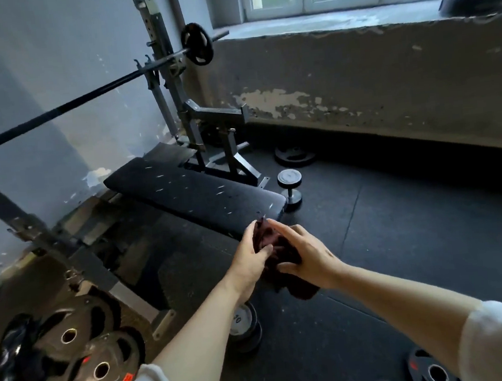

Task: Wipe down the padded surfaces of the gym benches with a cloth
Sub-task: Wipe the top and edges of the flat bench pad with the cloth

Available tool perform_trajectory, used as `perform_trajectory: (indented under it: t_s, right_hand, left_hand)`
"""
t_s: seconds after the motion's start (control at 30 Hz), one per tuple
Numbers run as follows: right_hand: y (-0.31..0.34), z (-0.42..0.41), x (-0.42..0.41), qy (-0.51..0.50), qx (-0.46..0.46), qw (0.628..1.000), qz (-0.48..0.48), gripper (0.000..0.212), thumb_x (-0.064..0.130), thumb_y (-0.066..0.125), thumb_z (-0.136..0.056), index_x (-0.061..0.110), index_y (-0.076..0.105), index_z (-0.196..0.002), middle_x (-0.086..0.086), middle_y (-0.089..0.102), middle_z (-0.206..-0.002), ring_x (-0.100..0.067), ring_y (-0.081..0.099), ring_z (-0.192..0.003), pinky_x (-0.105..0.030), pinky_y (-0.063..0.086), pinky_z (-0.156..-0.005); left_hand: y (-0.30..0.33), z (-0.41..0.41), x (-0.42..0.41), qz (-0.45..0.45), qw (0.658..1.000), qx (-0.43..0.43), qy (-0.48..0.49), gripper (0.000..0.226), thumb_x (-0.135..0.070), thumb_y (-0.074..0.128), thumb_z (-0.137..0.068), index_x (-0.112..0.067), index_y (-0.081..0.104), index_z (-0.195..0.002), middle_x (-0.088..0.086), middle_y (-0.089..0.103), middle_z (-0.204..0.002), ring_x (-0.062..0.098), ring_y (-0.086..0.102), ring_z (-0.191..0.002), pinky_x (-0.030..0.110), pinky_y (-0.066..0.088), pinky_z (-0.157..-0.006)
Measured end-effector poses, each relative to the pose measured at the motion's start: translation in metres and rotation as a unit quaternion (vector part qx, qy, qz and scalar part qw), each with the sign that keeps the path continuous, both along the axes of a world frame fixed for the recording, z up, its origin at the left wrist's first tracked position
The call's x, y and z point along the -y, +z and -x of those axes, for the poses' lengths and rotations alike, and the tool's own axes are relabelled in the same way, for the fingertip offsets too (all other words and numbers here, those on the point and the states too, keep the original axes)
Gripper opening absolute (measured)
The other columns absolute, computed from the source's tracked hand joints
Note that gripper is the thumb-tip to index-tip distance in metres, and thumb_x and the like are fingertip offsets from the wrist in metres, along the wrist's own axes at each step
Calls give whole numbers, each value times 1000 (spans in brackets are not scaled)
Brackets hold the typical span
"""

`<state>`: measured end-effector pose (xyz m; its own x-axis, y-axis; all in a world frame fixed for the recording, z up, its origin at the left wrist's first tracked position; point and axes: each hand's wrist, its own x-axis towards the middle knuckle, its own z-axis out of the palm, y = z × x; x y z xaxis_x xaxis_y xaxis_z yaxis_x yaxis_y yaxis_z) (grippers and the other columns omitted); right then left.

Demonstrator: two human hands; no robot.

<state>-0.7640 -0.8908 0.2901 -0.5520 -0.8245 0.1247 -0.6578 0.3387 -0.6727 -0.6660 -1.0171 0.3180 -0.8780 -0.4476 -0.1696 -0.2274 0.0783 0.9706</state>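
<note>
peeling grey walls and a dark rubber floor [399, 238] frame this corner, and the flat bench pad [195, 195] runs out ahead under a racked barbell [63, 108]. both hands are up together just off the pad's near end, bunching a dark cloth [274, 249] between them. left hand [249, 258] has its fingers curled round one side, thumb pinching a fold; right hand [305, 254] lies over the top, fingers bent and gripping. nothing is on the pad yet.

risk one, i'd say: a loose tail of cloth hangs below the right hand, and it could drag on the floor and carry grit onto the pad. risk two: a dumbbell [290, 187] stands right by the bench end and weight plates [88, 353] lie near the person, so a step in could trip.
</note>
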Motion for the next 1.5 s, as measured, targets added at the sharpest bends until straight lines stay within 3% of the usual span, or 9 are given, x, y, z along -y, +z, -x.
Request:
perform_trajectory:
  t_s: [0.27, 0.43, 0.53, 0.77, 1.03, 1.13, 1.23, 1.3, 1.5]
  right_hand:
    - [-63, 78, 85, -150, 61, 986, -38, 56, 5, 60, -85, 25, 52, -137, -2, 64, -122, -24, 58, -113, -37, 46, -96]
    - [-101, 159, 140, -210, 50, 973, -78, 50, 15, 55, -89, 33, 52, -136, 5, 63, -118, -19, 57, -110, -30, 43, -88]
    - [-134, 209, 173, -211, 56, 970, -105, 48, 17, 56, -89, 32, 54, -135, 4, 64, -110, -21, 47, -104, -37, 42, -90]
    - [-212, 273, 229, -215, 137, 956, -142, 48, 5, 52, -90, 19, 52, -136, -1, 48, -104, -25, 53, -98, -25, 37, -80]
    - [-283, 302, 290, -344, 86, 928, -114, 55, 6, 51, -87, 17, 46, -141, -9, 48, -122, -30, 52, -106, -40, 50, -83]
    - [-320, 311, 306, -298, 94, 924, -222, 69, 25, 54, -89, 28, 24, -152, -13, 10, -159, -34, 13, -145, -48, 27, -114]
    - [-359, 315, 310, -192, -7, 930, -314, 64, 54, 27, -95, 35, 12, -154, -6, -8, -163, -30, -10, -148, -57, 9, -117]
    - [-376, 326, 307, -173, -51, 935, -305, 68, 57, 8, -91, 33, 15, -154, -6, 1, -163, -29, -3, -149, -56, 11, -118]
    - [-391, 347, 293, -186, -125, 949, -221, 52, 38, 35, -96, 15, 49, -140, -13, 40, -150, -35, 36, -139, -51, 41, -106]
  left_hand:
    - [-46, 104, 93, -5, 984, 107, -145, 44, 3, 51, -95, -23, 46, -131, -12, 58, -114, -4, 55, -105, 9, 46, -85]
    - [-93, 189, 162, 114, 969, 170, -138, 43, -17, 57, -96, -17, 47, -138, -2, 54, -130, 12, 51, -119, 26, 40, -101]
    - [-131, 236, 207, 191, 946, 223, -139, 48, -19, 58, -95, -19, 45, -141, 2, 49, -140, 18, 45, -129, 35, 37, -110]
    - [-222, 304, 276, 300, 892, 262, -213, 52, -16, 58, -94, -19, 42, -143, 0, 44, -145, 18, 38, -135, 35, 34, -111]
    - [-311, 358, 331, 401, 835, 198, -320, 61, -22, 58, -95, -18, 30, -150, -1, 30, -154, 15, 24, -143, 30, 24, -116]
    - [-339, 378, 348, 450, 806, 149, -355, 65, -25, 53, -98, -13, 21, -153, 1, 20, -159, 15, 14, -147, 24, 10, -116]
    - [-367, 395, 359, 505, 762, 98, -393, 61, -23, 43, -101, -8, 14, -153, 5, 12, -162, 17, 6, -149, 23, -2, -117]
    - [-383, 402, 364, 517, 755, 64, -398, 62, -26, 43, -101, -8, 14, -153, 6, 11, -162, 18, 6, -149, 27, -1, -120]
    - [-407, 409, 379, 567, 701, -19, -432, 77, -54, 50, -93, -8, 28, -151, 8, 22, -159, 20, 19, -148, 32, 1, -120]
